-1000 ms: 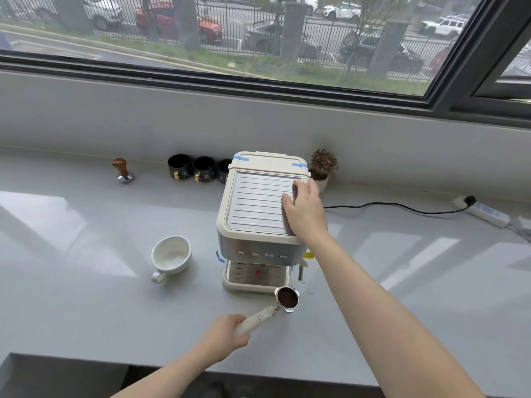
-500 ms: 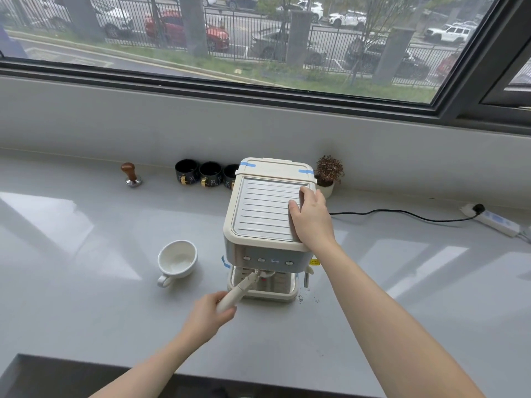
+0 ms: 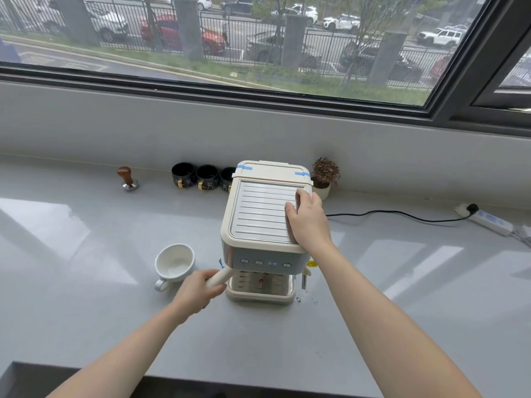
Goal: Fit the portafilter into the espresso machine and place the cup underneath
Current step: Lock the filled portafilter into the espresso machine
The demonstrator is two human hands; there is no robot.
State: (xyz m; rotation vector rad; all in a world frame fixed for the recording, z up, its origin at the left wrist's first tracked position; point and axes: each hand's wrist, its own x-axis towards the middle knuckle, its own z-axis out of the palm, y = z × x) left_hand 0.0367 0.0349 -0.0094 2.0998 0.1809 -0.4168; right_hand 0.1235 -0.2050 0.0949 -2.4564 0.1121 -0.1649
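Your left hand point(image 3: 198, 288) is closed around the cream handle of the portafilter point(image 3: 219, 277), which angles up and to the right so that its head disappears under the front left of the espresso machine point(image 3: 267, 225) — whether it is seated there you cannot tell from this view. Your right hand point(image 3: 309, 222) lies flat, fingers spread, on the right side of the machine's ribbed top, gripping nothing. The white cup point(image 3: 174, 264) stands upright on the grey surface point(image 3: 86, 311) just left of the machine, handle toward you, close beside your left hand and not under the spout. Along the back wall stand a wooden-knobbed tamper point(image 3: 128, 179), a row of dark cups point(image 3: 198, 177) and a small potted plant point(image 3: 324, 176) — the plant just behind the machine's right corner. A black cable point(image 3: 402, 215) runs right to a power strip point(image 3: 488, 221). A few dark coffee grounds point(image 3: 300, 300) dot the surface by the machine's front right foot.
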